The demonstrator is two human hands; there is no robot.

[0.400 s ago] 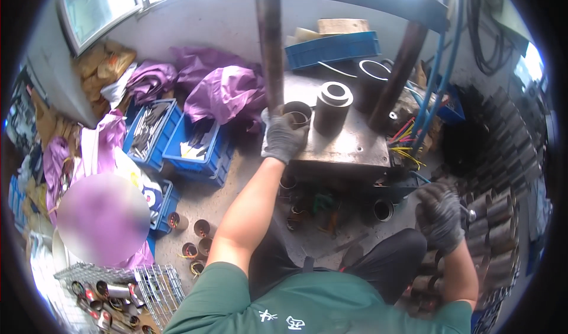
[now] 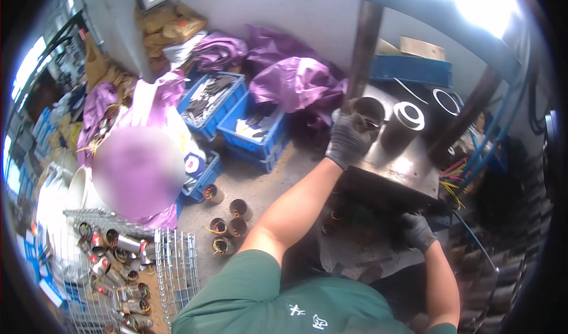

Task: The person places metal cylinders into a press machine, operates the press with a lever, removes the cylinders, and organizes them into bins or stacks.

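My left hand [image 2: 349,140], in a grey work glove, grips a dark metal tube [image 2: 369,108] that stands upright on the steel press table [image 2: 414,177]. Beside it on the same table stands a second dark cylinder [image 2: 397,139], topped by pale stepped rings [image 2: 408,115]. My right hand [image 2: 418,232], gloved too, is low by the table's front edge. Its fingertips fade into shadow there, so whether it holds anything is unclear. To its right a thin rod [image 2: 475,238] slants down to a small bright end, apart from the hand.
Steel posts [image 2: 362,50] carry a blue crossbeam [image 2: 426,8] over the table. Blue crates [image 2: 251,136] and purple sacking [image 2: 296,82] lie left of it. Several wired metal cylinders [image 2: 238,208] stand on the floor, beside a wire basket [image 2: 177,269]. Stacked tubes [image 2: 503,286] fill the right side.
My view has swung to the left. My right hand has moved from beside the rod's end toward the table's front edge. The left hand stays at the tube.
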